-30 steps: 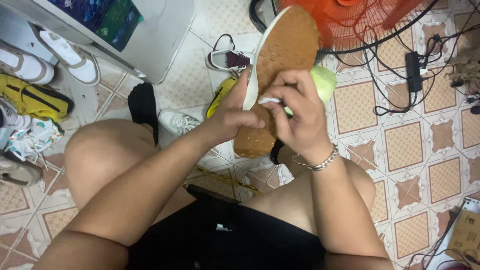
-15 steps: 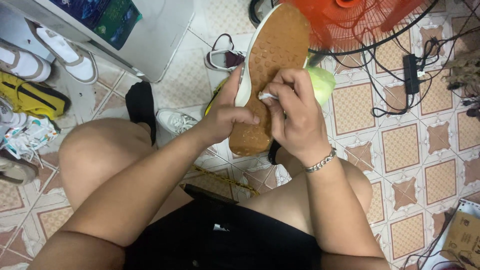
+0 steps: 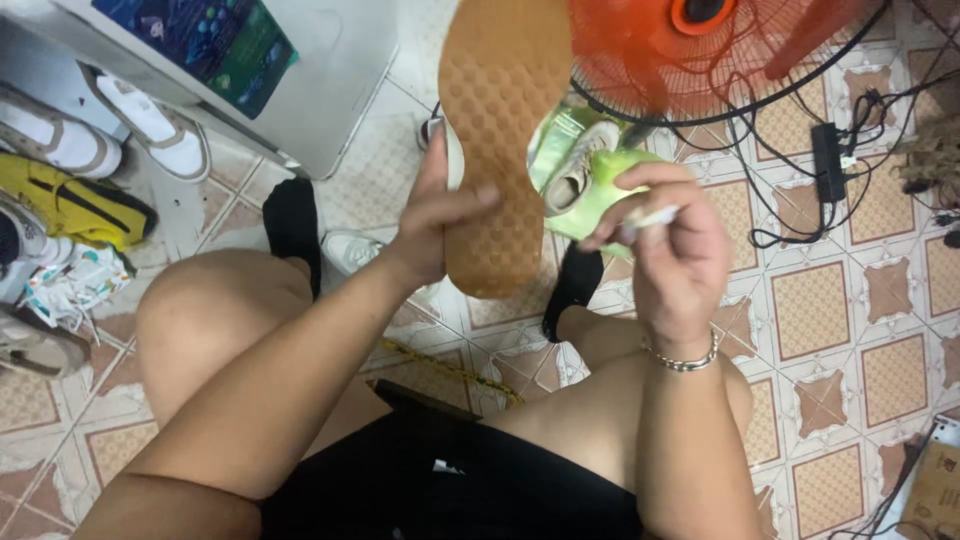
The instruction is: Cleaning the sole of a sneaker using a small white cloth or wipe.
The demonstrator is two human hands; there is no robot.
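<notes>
- Left hand (image 3: 440, 225) grips a shoe (image 3: 500, 140) turned sole-up, thumb laid across the tan, dimpled sole and the other fingers wrapped behind its white edge; the shoe stands tilted above the knees, toe toward the top of the view.
- Right hand (image 3: 680, 255), with a silver bracelet (image 3: 685, 360) at the wrist, is curled narrow, pinching a small white piece (image 3: 650, 217) between thumb and fingertips, just beside the shoe's right edge and apart from it.
- At far left a white shelf unit (image 3: 330, 90) bears a blue and green printed package (image 3: 215, 40) on its top; below it, white sneakers (image 3: 150, 125) lie on a lower ledge.
- Beside them on the floor lie a yellow bag (image 3: 70, 205) and a heap of patterned cloth (image 3: 65, 285).
- Behind the right hand sits a green plastic bag (image 3: 590, 175) holding another pale sneaker (image 3: 580, 165), its opening turned upward.
- An orange fan (image 3: 700, 40) with a wire guard stands at the top, right of the raised shoe.
- Further right, a black power strip (image 3: 828, 150) and tangled black cables (image 3: 780, 220) rest on the floor.
- A cardboard box (image 3: 935, 490) shows in the bottom right corner; what it holds cannot be seen.
- Underneath is a tiled floor (image 3: 880, 300), orange squares framed in cream, worn and stained.
- Both feet wear black socks (image 3: 292, 225) planted on those tiles.
</notes>
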